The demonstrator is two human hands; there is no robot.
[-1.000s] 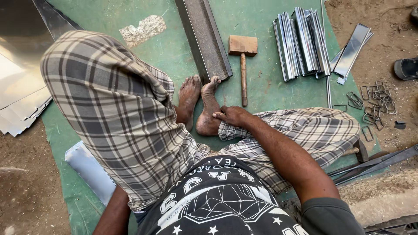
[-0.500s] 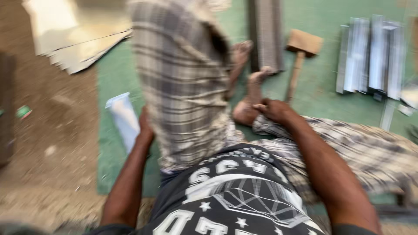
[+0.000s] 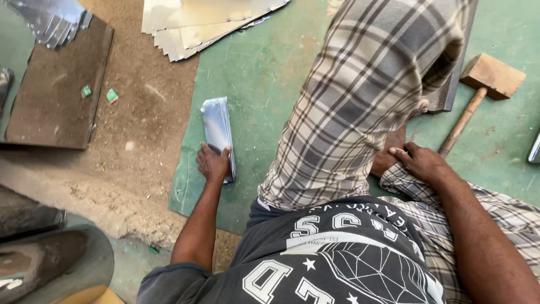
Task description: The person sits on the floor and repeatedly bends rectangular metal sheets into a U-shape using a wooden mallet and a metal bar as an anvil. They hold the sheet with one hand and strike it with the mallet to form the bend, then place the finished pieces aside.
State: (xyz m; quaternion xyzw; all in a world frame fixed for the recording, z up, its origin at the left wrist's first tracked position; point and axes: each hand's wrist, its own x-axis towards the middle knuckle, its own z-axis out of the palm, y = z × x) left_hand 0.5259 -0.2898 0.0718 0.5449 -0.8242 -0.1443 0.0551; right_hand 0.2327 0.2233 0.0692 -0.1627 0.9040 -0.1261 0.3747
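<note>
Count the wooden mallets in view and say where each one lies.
1. The wooden mallet lies on the green mat at upper right, its handle slanting down towards the right hand. The left hand rests on a shiny metal piece. Others may lie hidden behind the raised knee.

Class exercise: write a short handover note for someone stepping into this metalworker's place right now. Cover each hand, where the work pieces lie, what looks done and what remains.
Left hand: gripping the near end of a shiny folded metal strip lying on the green mat.
Right hand: resting by the foot, holding nothing.
Wooden mallet: on the mat to the right, untouched.
Flat metal sheets: stacked at the top edge.
Done: strip already folded. Left: strip not yet lifted off the mat.
</note>
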